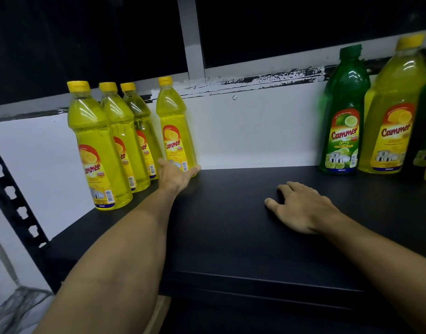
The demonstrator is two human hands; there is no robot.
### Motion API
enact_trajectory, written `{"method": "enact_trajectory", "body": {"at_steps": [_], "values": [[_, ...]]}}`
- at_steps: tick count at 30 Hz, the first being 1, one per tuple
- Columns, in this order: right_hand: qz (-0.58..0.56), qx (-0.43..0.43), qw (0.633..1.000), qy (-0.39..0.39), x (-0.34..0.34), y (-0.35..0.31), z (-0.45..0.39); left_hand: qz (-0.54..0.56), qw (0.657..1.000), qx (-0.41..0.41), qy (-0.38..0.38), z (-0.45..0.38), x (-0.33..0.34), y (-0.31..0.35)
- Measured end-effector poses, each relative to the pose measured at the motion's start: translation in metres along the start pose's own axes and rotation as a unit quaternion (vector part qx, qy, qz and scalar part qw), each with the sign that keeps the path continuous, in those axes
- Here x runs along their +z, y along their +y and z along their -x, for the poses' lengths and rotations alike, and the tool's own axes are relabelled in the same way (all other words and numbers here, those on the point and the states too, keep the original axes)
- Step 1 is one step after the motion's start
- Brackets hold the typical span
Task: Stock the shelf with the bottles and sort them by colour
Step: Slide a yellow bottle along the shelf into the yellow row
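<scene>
Yellow bottle [177, 131] in the left hand's [175, 175] grip — right hand [301, 206] flat, fingers relaxed, on the black shelf [231, 237].

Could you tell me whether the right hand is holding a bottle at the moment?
No, the right hand lies flat on the black shelf with nothing in it, well apart from the green bottle.
</scene>
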State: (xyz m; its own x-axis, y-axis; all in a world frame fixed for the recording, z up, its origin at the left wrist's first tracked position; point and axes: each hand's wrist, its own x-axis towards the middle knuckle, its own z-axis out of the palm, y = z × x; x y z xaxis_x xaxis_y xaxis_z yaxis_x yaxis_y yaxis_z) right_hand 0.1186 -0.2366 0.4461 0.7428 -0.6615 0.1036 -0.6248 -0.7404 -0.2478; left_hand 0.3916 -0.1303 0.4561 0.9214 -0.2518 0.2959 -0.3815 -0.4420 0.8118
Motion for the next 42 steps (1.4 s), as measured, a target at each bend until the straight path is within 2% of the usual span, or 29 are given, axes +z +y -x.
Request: {"method": "enact_trajectory", "body": {"at_steps": [4,7,10,12,14,19,22,25,28,31,35,38,42], "values": [[-0.014,0.003,1.000,-0.003,0.002,0.001,-0.002,-0.009,1.000,0.006,-0.018,0.026,-0.008,0.000],[-0.041,0.009,0.999,-0.003,-0.001,0.004,-0.006,-0.057,0.997,0.022,-0.043,0.053,-0.016,0.003],[-0.158,0.014,0.987,-0.005,-0.006,0.012,-0.005,-0.127,0.983,0.077,-0.109,0.093,-0.023,0.017],[-0.271,0.011,0.963,0.000,-0.010,0.016,0.000,-0.139,0.971,0.114,-0.157,0.121,-0.023,0.028],[-0.317,0.002,0.948,0.023,-0.013,0.022,0.009,-0.139,0.961,0.143,-0.190,0.147,-0.019,0.039],[-0.227,-0.037,0.973,0.029,-0.028,0.053,0.044,-0.163,0.931,0.211,-0.248,0.185,0.008,0.067],[-0.171,-0.033,0.981,0.079,-0.045,0.083,0.066,-0.165,0.916,0.239,-0.277,0.197,0.024,0.081],[-0.090,-0.024,0.971,0.218,-0.063,0.118,0.086,-0.187,0.901,0.260,-0.293,0.203,0.036,0.086],[-0.053,-0.006,0.926,0.373,-0.079,0.149,0.101,-0.212,0.895,0.257,-0.297,0.201,0.042,0.083],[-0.047,0.063,0.883,0.463,-0.090,0.172,0.109,-0.236,0.888,0.260,-0.296,0.201,0.041,0.084],[-0.114,0.167,0.850,0.486,-0.093,0.190,0.103,-0.255,0.882,0.278,-0.281,0.206,0.041,0.087],[-0.151,0.225,0.845,0.461,-0.097,0.195,0.095,-0.254,0.885,0.273,-0.278,0.204,0.043,0.085],[-0.153,0.253,0.850,0.436,-0.102,0.197,0.087,-0.254,0.886,0.270,-0.279,0.202,0.045,0.084]]}}
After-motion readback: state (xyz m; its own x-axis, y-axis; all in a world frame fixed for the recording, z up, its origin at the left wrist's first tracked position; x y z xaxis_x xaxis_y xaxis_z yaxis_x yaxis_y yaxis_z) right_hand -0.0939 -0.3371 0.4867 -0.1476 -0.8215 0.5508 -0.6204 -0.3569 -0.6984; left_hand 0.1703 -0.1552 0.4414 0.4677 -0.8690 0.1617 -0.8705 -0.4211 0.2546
